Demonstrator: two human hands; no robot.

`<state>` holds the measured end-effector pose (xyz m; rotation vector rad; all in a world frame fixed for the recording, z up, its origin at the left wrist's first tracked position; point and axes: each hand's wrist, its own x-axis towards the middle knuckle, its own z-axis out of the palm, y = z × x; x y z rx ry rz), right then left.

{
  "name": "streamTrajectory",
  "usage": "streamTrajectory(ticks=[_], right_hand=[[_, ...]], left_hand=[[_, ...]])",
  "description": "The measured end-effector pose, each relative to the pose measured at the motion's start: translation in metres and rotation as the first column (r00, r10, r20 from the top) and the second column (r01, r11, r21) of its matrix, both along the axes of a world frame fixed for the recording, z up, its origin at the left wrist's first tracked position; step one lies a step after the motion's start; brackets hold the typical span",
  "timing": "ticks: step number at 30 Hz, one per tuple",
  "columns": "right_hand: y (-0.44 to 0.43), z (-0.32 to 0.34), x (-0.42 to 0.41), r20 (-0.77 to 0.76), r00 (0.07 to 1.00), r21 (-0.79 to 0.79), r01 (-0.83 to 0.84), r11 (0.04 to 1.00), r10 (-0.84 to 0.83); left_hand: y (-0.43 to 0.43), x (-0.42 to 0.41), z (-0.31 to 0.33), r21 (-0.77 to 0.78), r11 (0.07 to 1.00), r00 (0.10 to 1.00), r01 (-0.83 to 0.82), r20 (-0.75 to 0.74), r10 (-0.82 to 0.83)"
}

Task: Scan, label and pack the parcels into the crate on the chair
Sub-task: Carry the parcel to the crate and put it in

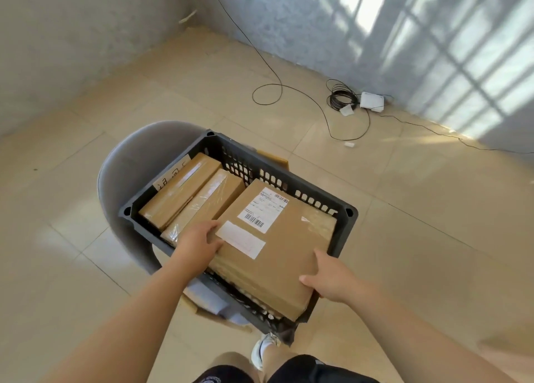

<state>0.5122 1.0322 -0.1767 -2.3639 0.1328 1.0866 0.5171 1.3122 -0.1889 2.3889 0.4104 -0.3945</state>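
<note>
The large parcel [289, 255], a flat brown cardboard box, is held between both hands over the right half of the crate [289, 177]. The left hand [199, 241] grips its left edge, with the fingers curled over onto the top face beside a blank white label [239, 239]. The right hand [332, 281] grips its near right corner, with the thumb lying along the top and the other fingers hidden below. A printed shipping label [263, 209] with barcodes sits on the far part of the top face.

The parcel's far end reaches close to the crate's perforated far wall, and its near edge covers part of the crate's near rim. Its right side lies just inside the right wall, so little room shows there.

The dark grey plastic crate stands on a grey chair [127, 163] and overhangs the seat on the right. In its left half lie two narrower taped parcels [179, 191] side by side, just left of the large parcel.

Tiled floor [404, 209] lies open around the chair. Far to the right, by the wall, lie a coiled cable [341, 97] and a white box [372, 101].
</note>
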Motion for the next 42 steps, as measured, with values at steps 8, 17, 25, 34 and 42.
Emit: streamTrajectory(ticks=[8, 17, 25, 34, 42], right_hand=[[0.028, -0.011, -0.016, -0.104, 0.994, -0.083, -0.053, 0.995, 0.044], [0.046, -0.006, -0.029, -0.050, 0.998, -0.199, 0.013, 0.980, -0.024], [0.016, 0.041, -0.055, 0.177, 0.965, -0.155, 0.221, 0.963, -0.193], [-0.082, 0.095, -0.153, 0.254, 0.855, -0.239, 0.509, 0.827, -0.453], [-0.185, 0.118, -0.302, 0.286, 0.716, -0.224, 0.697, 0.682, -0.637]], left_hand=[[0.018, 0.005, -0.033, 0.102, 0.971, 0.959, 0.217, -0.208, -0.193], [0.031, 0.001, -0.031, 0.176, 0.868, 0.858, 0.463, -0.333, -0.390], [-0.005, 0.015, 0.012, 0.179, 0.734, 0.755, 0.655, -0.182, -0.630], [-0.133, -0.017, 0.066, 0.153, 0.570, 0.567, 0.808, 0.066, -0.821], [-0.284, -0.111, 0.084, 0.180, 0.316, 0.304, 0.932, 0.090, -0.948]])
